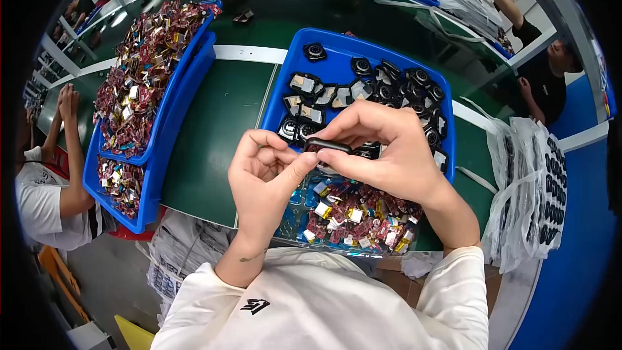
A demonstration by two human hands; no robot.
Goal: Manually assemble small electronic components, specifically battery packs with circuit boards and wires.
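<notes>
In front of my chest both hands hold a small black watch case [332,146], seen edge-on. My left hand [259,172] is closed, its thumb and forefinger pinching the case's left end. My right hand [394,152] grips the case from the other side between thumb and fingers. What sits inside the case is hidden by its tilt. Behind my hands a blue tray [372,40] holds several black watch cases [312,50], some showing a round sensor back, others a pale inner side. Below my hands lies a pile of small red circuit boards [353,214] with silver battery cells and yellow tape.
At left, stacked blue bins [208,58] are heaped with similar boards [149,58]. Plastic-wrapped sheets of black parts [525,181] stand at right. A co-worker's arm [76,149] rests at far left; another person [547,84] is at far right. The table [207,123] is green.
</notes>
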